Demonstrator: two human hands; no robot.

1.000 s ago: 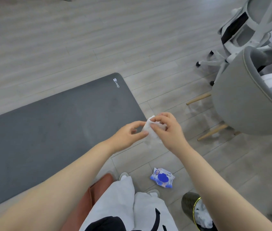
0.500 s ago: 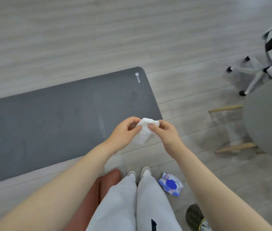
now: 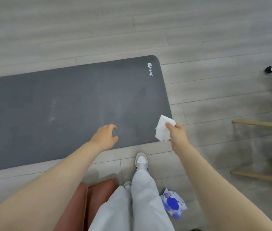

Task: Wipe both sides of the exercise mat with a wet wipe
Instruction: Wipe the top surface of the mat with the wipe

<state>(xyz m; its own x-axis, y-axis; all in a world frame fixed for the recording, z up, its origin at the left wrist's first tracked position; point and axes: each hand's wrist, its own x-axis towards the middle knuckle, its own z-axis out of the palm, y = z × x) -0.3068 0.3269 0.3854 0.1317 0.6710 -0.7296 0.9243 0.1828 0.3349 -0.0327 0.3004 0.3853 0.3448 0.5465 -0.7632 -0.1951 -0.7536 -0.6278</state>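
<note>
Seen from above, a person stands at the near edge of a dark grey rubber exercise mat [image 3: 62, 105] lying flat on a pale grey wood-plank floor [image 3: 132, 25]. The left hand [image 3: 104, 136] reaches out over the mat's near edge, palm down, fingers loosely spread and holding nothing; whether it touches the mat cannot be told. The right hand [image 3: 177, 133] is raised at the mat's near right corner, its fingers and thumb pinching a crumpled white wet wipe [image 3: 163, 128] that hangs over that corner. A grey-and-white sneaker [image 3: 141, 160] steps just short of the mat. Nearer the person than the mat lie a blue-and-white wipe packet [image 3: 173, 202] and a reddish-brown cushion [image 3: 90, 197]. Right of the mat, two wooden chair legs [image 3: 258, 124] and black casters [image 3: 268, 69] stand well apart from it.
</note>
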